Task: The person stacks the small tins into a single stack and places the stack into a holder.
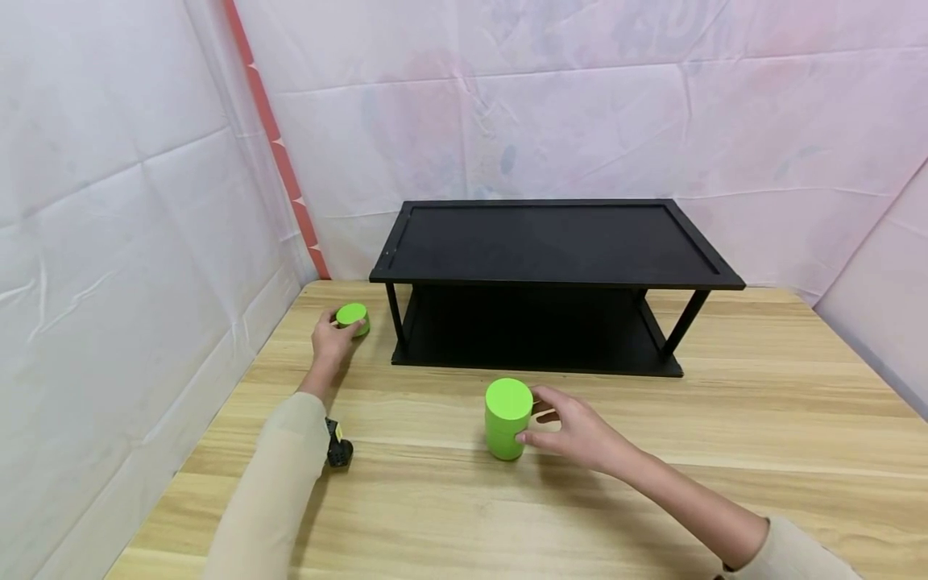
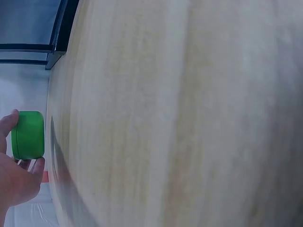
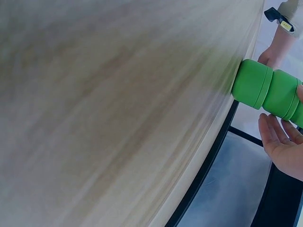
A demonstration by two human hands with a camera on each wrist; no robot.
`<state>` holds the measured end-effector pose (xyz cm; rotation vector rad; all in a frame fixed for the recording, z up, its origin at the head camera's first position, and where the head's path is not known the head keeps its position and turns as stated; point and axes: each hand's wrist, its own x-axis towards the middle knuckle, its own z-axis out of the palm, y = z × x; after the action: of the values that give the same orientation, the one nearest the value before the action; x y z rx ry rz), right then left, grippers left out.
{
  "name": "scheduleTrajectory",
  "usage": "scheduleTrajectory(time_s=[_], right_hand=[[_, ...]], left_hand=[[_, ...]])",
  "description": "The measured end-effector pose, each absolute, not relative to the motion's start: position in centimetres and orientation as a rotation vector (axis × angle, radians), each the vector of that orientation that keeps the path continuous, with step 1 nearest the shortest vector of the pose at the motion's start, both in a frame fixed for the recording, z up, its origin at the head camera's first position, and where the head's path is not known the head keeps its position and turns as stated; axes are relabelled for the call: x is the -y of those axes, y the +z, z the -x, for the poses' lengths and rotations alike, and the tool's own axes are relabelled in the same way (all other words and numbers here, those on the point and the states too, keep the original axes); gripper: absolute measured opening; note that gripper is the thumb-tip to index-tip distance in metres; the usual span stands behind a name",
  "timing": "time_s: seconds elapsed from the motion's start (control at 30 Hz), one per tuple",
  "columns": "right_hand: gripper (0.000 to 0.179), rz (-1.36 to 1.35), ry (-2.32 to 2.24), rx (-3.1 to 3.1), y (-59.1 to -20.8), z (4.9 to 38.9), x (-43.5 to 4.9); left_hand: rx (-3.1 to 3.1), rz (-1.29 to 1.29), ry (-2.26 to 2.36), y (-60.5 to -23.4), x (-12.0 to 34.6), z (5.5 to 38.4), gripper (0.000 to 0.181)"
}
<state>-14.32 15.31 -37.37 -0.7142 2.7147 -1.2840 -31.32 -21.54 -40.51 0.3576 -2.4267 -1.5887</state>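
Near the back left of the table my left hand pinches a short green round container between thumb and fingers. The left wrist view shows that container with the thumb on one side and fingertips on the other, a shadow on the wood beside it. In front of the black rack, several matching green containers form an upright stack. My right hand holds this stack from its right side, thumb at the front and fingers partly hidden behind it. Seams between the stacked pieces show in the right wrist view.
A black two-level rack stands at the back of the wooden table. Its left post is close to my left hand. White cloth walls enclose the table at the back and sides. A small black wrist camera sits at the left sleeve.
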Motion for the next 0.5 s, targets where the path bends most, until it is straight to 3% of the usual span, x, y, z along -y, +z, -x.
scheduleTrajectory(time_s=[0.5], right_hand=[[0.051, 0.727, -1.29, -2.704, -37.5, 14.5, -15.3]], left_hand=[[2.453, -0.317, -1.61, -39.7, 21.2, 30.3, 0.063]])
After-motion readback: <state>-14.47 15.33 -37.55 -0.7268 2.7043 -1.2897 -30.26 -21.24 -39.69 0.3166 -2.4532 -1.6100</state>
